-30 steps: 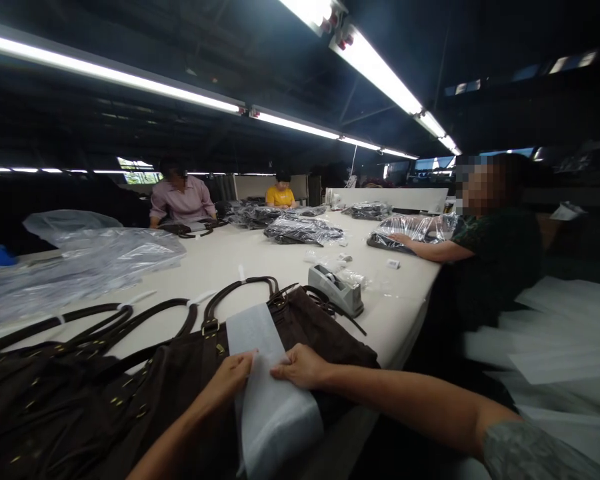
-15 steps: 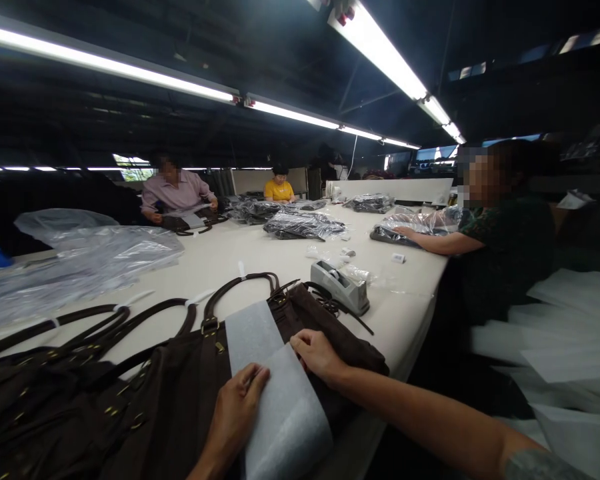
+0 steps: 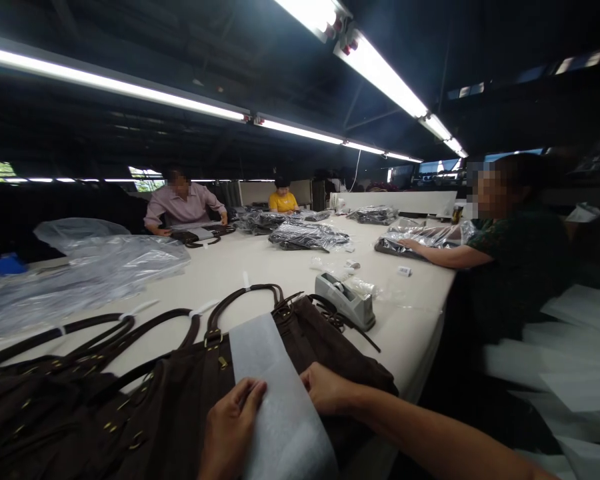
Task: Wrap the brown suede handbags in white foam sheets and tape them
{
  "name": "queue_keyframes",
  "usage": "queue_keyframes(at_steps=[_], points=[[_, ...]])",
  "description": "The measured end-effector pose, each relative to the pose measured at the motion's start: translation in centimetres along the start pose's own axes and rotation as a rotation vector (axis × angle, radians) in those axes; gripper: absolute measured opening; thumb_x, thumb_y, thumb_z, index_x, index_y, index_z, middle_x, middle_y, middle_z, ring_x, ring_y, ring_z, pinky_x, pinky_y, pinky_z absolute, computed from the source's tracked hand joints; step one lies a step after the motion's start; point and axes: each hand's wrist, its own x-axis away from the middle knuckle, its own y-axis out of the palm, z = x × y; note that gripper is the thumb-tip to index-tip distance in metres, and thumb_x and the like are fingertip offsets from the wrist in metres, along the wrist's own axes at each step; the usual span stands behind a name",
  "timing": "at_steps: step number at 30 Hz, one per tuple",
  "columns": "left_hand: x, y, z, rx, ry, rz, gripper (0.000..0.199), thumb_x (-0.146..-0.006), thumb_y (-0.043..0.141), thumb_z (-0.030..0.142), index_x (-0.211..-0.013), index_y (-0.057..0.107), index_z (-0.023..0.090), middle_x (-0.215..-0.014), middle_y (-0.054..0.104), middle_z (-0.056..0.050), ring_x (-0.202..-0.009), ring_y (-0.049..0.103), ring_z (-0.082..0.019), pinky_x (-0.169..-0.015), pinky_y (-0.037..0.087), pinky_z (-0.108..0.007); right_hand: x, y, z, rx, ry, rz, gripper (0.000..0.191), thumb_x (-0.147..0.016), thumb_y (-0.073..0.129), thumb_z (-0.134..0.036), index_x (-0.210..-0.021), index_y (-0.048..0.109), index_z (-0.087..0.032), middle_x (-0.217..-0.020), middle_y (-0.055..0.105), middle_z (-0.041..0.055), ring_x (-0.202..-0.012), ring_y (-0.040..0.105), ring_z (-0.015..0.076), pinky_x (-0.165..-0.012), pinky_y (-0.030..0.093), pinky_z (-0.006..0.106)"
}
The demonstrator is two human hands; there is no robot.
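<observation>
A dark brown handbag (image 3: 335, 333) lies at the near edge of the table, its looped handle (image 3: 240, 293) stretching away from me. Across the bag runs a strip of whitish wrapping sheet (image 3: 275, 380). My left hand (image 3: 230, 423) pinches the strip's left edge between thumb and fingers. On the opposite edge my right hand (image 3: 327, 390) is closed, with its fingertips partly hidden at the sheet. More dark brown bags (image 3: 45, 413) with brass-coloured fittings lie against it on the left.
A grey tape dispenser (image 3: 345, 300) stands just beyond the bag. Clear plastic bags (image 3: 105, 267) spread over the left side, and plastic-wrapped bags (image 3: 305, 235) lie farther off. White sheets (image 3: 580, 373) are stacked at right. Three co-workers are around the table, one (image 3: 520, 233) at right.
Both hands have shifted a little down along the strip. The overlapping sheet edge that showed between them is no longer visible there. My view has tilted slightly upward.
</observation>
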Motion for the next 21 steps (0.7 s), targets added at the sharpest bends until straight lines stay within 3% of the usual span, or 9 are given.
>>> queue_keyframes(at_steps=[4,9,12,14,18,21], points=[[0.2,-0.4,0.6,-0.059,-0.021,0.03,0.047,-0.076,0.046,0.067,-0.072,0.063,0.023,-0.063,0.06,0.002,-0.065,0.054,-0.017,-0.062,0.039,-0.025,2.4,0.0,-1.5,-0.109,0.005,-0.106,0.027,-0.051,0.084,-0.025,-0.071,0.073,-0.01,-0.066,0.066,0.0004,-0.062,0.056,0.0112,-0.063,0.046,0.022],[0.4,-0.5,1.0,-0.074,0.02,0.058,0.042,-0.079,0.048,0.061,-0.076,0.064,0.023,-0.068,0.064,0.002,-0.066,0.058,-0.017,-0.062,0.04,-0.024,4.5,0.1,-2.3,-0.107,-0.126,-0.191,0.032,-0.057,0.081,-0.022,-0.086,0.072,-0.014,-0.073,0.068,-0.0015,-0.077,0.062,0.0161,-0.078,0.048,0.026],[0.5,-0.7,1.3,-0.092,0.113,0.122,0.036,-0.081,0.05,0.057,-0.079,0.066,0.024,-0.073,0.067,0.002,-0.068,0.06,-0.017,-0.063,0.042,-0.025,4.2,0.2,-1.9,-0.167,-0.179,-0.225,0.034,-0.058,0.081,-0.022,-0.09,0.07,-0.015,-0.078,0.069,-0.0007,-0.082,0.063,0.0172,-0.083,0.048,0.028],[0.8,-0.8,1.6,-0.141,0.243,0.205,0.033,-0.084,0.051,0.053,-0.08,0.067,0.024,-0.072,0.066,0.001,-0.067,0.061,-0.016,-0.063,0.043,-0.025,3.8,0.0,-1.7,-0.232,-0.148,-0.219,0.042,-0.053,0.083,-0.019,-0.093,0.069,-0.016,-0.08,0.069,-0.0004,-0.081,0.063,0.0163,-0.081,0.048,0.028],[1.8,-0.7,2.7,-0.231,0.523,0.37,0.026,-0.089,0.051,0.042,-0.087,0.067,0.022,-0.079,0.068,0.0,-0.074,0.063,-0.015,-0.074,0.044,-0.023,3.0,-0.6,-1.4,-0.408,-0.02,0.033,0.037,-0.055,0.083,-0.025,-0.085,0.068,-0.012,-0.072,0.066,0.0,-0.062,0.057,0.0099,-0.064,0.045,0.022],[2.5,-0.6,3.5,-0.145,0.436,0.347,0.026,-0.089,0.05,0.043,-0.088,0.066,0.023,-0.082,0.068,0.001,-0.074,0.063,-0.015,-0.072,0.044,-0.022,2.6,-0.8,-1.1,-0.582,0.009,0.218,0.039,-0.058,0.08,-0.036,-0.083,0.065,-0.011,-0.069,0.065,0.0009,-0.058,0.055,0.0094,-0.059,0.043,0.022]])
